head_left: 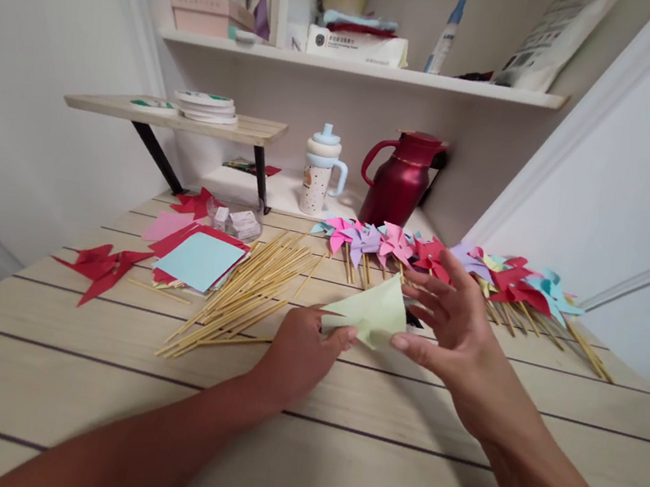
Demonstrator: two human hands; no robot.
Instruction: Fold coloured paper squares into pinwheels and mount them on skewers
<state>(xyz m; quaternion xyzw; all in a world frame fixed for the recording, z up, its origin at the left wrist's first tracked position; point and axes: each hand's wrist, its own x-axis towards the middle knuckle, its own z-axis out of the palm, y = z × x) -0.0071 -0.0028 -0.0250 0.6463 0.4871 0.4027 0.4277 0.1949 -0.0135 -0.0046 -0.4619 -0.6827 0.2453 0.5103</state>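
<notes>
A pale yellow-green sheet of paper [373,310] is held above the table, bent into a curve. My left hand [302,352] pinches its lower left edge between thumb and fingers. On the other side, my right hand [454,323] has its fingers spread and its thumb tip at the paper's lower right corner; whether the thumb touches it I cannot tell. Left of the paper lies a loose heap of thin wooden sticks [248,289]. Farther left is a stack of square coloured papers with a light blue sheet [197,260] on top. Finished paper pinwheels [396,245] on sticks lie behind my hands.
More pinwheels [518,284] lie at the back right. A red folded paper piece [102,269] rests at the left, and a small plastic bag [238,221] behind the stack. A white cup [318,172], a dark red jug [401,181] and a small raised stand [250,129] are at the back.
</notes>
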